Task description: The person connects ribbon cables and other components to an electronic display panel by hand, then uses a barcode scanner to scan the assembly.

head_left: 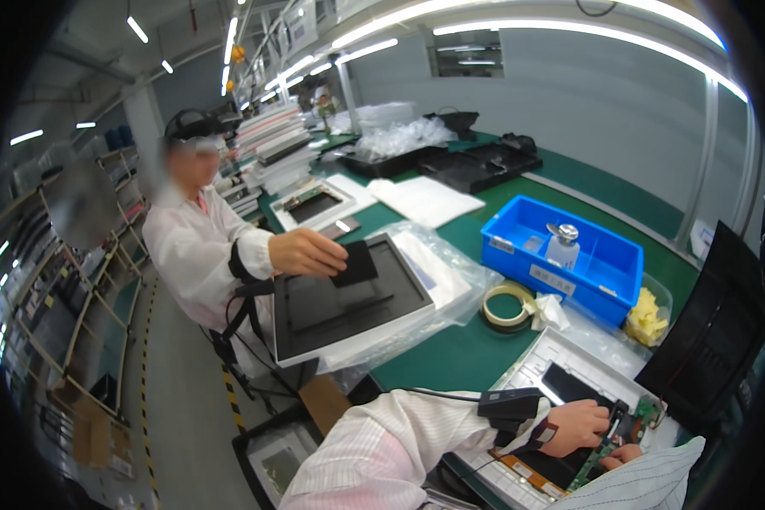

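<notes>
Over at four o'clock, the left hand (575, 427) is bunching bent fingers by the green circuit board (650, 412) over the white casing (531, 365), probably steadying it, while the right hand (623, 456) is sitting just beyond, fingers too hidden to tell.

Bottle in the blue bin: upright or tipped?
Upright: the bottle stands in the blue bin, its silvery cap on top.
</notes>
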Available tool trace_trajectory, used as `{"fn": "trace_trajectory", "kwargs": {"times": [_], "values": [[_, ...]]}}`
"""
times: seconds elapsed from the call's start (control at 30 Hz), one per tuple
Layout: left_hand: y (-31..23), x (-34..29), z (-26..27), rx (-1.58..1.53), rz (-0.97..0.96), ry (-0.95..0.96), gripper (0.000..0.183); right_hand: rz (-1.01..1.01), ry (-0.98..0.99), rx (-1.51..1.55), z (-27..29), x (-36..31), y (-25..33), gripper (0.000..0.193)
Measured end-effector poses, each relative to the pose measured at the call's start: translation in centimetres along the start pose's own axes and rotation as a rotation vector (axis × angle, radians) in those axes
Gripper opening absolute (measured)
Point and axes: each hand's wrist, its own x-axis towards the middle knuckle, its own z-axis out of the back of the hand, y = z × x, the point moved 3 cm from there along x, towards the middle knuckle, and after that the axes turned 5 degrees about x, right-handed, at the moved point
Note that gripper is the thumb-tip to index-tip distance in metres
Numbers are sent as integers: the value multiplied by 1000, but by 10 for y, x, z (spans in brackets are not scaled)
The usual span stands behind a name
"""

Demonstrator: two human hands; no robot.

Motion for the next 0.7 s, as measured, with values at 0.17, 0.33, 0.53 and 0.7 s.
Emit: {"fn": "trace_trajectory", "kwargs": {"times": [0.17, 0.33, 0.53, 0.7], "values": [[2, -1, 0, -71, 47, -48, 6, -19, -18, 9, 3, -5, -1, 17], [12, -4, 0, -104, 128, -63, 3, -36, -35, 25, 4, -9, -2, 17], [15, 0, -1, -89, 147, -60, 7, -85, -77, 30, 13, -9, 10, 14], [15, -1, 4, -67, 164, -64, 7, -90, -80, 30, 15, 0, 16, 14]]}}
